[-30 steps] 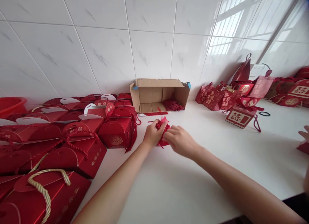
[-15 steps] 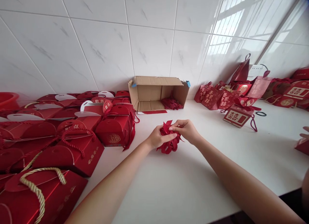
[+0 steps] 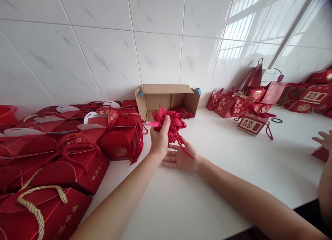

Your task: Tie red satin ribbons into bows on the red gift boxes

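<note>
A bundle of red ribbons [image 3: 175,124] is gripped in my left hand [image 3: 159,140], its thumb pressed along the near side. Pointed ribbon ends stick out at the top left, and one long strand hangs down to the right. Below the bundle, my right hand [image 3: 184,157] is open, palm up, fingers spread toward the left; its fingertips pass close to the hanging strand. Behind the bundle a cardboard box [image 3: 155,102] lies on its side, opening toward me, with more red ribbons [image 3: 184,112] inside at its right end.
Rows of red gift boxes [image 3: 80,160] with rope handles cover the left of the white table [image 3: 160,209]. Small red bags [image 3: 224,105], a box with printed characters [image 3: 251,124] and a black ring [image 3: 277,120] stand right. Another person's hand [image 3: 323,140] shows at the right edge.
My left hand has lifted the ribbon bundle and tilted it upward. My right hand has let go of the ribbons and turned open beneath them. The view has shifted slightly.
</note>
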`<state>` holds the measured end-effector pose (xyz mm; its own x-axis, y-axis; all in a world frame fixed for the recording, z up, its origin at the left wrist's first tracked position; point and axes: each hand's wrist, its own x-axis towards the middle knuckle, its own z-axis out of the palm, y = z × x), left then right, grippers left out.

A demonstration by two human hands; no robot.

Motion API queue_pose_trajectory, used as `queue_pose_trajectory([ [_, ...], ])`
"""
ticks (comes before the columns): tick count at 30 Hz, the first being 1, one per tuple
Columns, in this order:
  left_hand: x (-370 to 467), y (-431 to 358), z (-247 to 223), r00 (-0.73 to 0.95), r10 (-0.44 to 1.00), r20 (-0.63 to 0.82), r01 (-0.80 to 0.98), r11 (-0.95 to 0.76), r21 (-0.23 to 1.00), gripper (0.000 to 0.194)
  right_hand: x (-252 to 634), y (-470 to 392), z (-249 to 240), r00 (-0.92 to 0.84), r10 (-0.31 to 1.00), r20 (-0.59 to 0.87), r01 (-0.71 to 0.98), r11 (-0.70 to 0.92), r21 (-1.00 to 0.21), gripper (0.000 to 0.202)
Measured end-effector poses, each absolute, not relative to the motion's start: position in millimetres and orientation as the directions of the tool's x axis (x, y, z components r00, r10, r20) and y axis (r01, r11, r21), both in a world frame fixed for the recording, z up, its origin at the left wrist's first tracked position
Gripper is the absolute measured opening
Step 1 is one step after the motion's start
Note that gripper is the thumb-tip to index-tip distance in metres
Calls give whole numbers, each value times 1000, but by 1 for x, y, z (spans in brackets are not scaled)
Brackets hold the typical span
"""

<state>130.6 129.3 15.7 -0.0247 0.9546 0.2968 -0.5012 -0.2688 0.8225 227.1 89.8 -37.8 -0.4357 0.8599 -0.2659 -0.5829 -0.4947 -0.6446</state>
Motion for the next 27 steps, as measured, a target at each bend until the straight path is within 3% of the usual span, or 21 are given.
queue_pose_trajectory([
  [4, 133, 128, 9, 76, 976, 206, -447, -151, 882, 31, 220, 87, -28, -304, 932, -199, -553, -343, -760, 71],
  [7, 136, 127, -6, 94, 932, 351, -144, -336, 931, 26, 220, 89, -22, -149, 970, -194, -444, -241, -863, 72],
  [10, 140, 123, -18, 236, 728, 644, 219, -685, 695, 18, 227, 94, -23, -10, 989, -149, -485, -135, -864, 68],
  [13, 144, 116, -21, 449, 562, 694, 355, -825, 439, 21, 235, 96, -24, 77, 994, -82, -549, -26, -836, 65],
  [15, 145, 112, -19, 507, 522, 686, 359, -851, 383, 24, 238, 95, -24, 46, 999, -23, -559, 6, -829, 58],
  [17, 144, 110, -17, 442, 557, 703, 332, -830, 449, 25, 239, 92, -23, -4, 1000, 12, -570, 8, -822, 47],
  [20, 139, 115, -19, 257, 675, 692, 219, -738, 638, 24, 238, 88, -19, -105, 993, -54, -513, -100, -852, 37],
  [23, 129, 128, -31, 288, 701, 652, 176, -709, 683, 29, 240, 91, -11, -177, 973, -146, -348, -201, -916, 30],
  [27, 119, 151, -54, 348, 712, 610, 244, -697, 674, 51, 263, 98, 0, 88, 996, -13, -234, 8, -972, 24],
])
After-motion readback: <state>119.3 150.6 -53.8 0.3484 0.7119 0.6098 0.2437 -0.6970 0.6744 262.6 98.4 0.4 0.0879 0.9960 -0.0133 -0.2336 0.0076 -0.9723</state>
